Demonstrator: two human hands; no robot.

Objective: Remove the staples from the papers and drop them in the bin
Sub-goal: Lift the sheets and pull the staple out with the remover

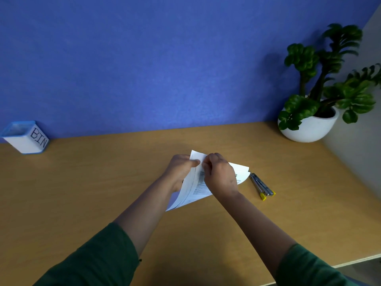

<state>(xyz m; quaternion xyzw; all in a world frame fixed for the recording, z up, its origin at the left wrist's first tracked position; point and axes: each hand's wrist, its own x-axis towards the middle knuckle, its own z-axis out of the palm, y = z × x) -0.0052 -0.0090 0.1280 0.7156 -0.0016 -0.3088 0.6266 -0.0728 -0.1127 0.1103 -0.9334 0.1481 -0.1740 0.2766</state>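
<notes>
Pinched at their far corner by both hands, the papers [194, 186] are held lifted off the wooden desk [82, 182] near its middle, seen from the single head view. That top corner is gripped by the left hand [180, 169] with thumb and curled fingers, while a spot right beside it on the same corner is pinched by the fingertips of the right hand [221, 175]; the two hands are nearly touching. Several sheets are fanned apart along the left edge, though their exact number cannot be told, and printed text is seen on the uppermost one. No staple can be made out, the corner being hidden by the fingers. One white bin [25, 137] with a blue rim and the word BIN on its side is stood at the far left edge of the desk against the blue wall [144, 58], well apart from the papers. One metal tool with yellow tips [261, 186] is laid just right of the papers. One potted plant [321, 89] in a white bowl is placed at the far right corner. Two green sleeves [99, 259] are seen at the bottom.
</notes>
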